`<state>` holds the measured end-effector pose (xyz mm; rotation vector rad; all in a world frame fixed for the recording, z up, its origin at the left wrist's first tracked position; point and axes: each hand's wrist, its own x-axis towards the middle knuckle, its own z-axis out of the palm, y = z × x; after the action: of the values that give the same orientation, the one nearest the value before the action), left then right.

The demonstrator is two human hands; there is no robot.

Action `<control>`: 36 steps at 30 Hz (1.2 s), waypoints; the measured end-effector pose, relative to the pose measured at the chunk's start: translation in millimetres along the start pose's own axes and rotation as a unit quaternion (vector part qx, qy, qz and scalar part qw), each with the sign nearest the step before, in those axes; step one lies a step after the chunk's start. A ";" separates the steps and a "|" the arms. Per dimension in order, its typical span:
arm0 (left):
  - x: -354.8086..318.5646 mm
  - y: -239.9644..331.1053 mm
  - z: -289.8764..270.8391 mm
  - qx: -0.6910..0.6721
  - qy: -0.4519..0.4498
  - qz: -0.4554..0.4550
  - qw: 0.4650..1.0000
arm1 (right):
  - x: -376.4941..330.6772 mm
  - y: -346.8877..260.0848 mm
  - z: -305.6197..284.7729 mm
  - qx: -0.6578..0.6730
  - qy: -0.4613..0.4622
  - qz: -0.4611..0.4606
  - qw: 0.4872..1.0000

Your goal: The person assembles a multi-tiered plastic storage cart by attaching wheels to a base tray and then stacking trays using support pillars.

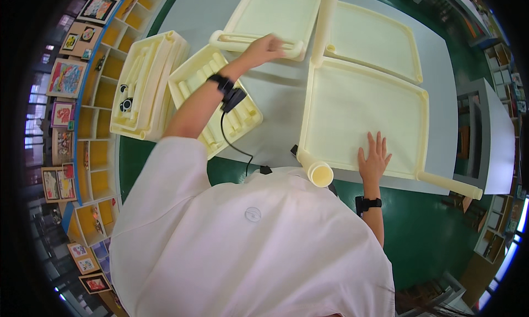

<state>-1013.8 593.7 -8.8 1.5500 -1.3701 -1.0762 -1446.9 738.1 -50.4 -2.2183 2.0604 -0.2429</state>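
My left hand reaches over the near edge of a far cream plastic tray. Its fingers are curled round a long cream bar with rounded ends, which lies along that edge; the fingertips are partly hidden. My right hand rests flat, fingers spread, on a large cream tray-like panel at the near right. A cream tube runs along the left side of a second panel behind it. The near tube's open round end points toward me.
On the left, a shallow cream tray holds several tubes. Beside it stands a stack of cream trays with small black-and-white round parts inside. A tube sticks out past the grey table's near edge. Shelves line the left.
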 end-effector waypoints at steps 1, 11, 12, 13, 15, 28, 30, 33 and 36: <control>-9.8 3.8 -5.4 -0.009 0.006 0.011 1.000 | 0.9 -0.7 0.9 0.002 0.002 -0.004 1.000; -113.8 -82.2 -12.2 0.225 0.103 -0.284 0.926 | -0.7 -16.4 -14.9 -0.015 -0.010 -0.018 1.000; -110.4 -74.5 -12.0 0.270 0.073 -0.281 0.918 | 0.4 -18.9 -15.7 -0.019 -0.018 -0.013 1.000; -110.3 -70.7 -8.6 0.313 0.044 -0.281 0.906 | -0.3 -19.3 -16.7 -0.019 -0.014 -0.019 1.000; -112.7 -70.0 -5.8 0.311 0.026 -0.301 0.901 | -2.2 -20.7 -17.8 -0.026 -0.032 -0.014 0.999; -184.6 68.6 -48.6 -0.092 0.164 0.041 0.981 | 53.3 -45.5 -115.5 0.460 -0.154 -0.157 0.860; -183.2 142.6 -24.2 0.036 0.040 0.174 0.983 | 53.6 -63.8 -133.2 0.506 -0.202 -0.166 0.822; -183.2 181.7 11.5 0.126 -0.097 0.246 0.956 | 57.4 -115.1 -154.9 0.653 -0.247 -0.277 0.660; -172.9 196.3 40.8 0.152 -0.155 0.286 0.933 | 59.2 -163.2 -150.2 0.778 -0.171 -0.323 0.511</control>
<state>-1126.0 743.8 178.2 1.0815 -2.1214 -0.7825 -1310.9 696.4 129.8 -1.2660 0.0885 -1.0304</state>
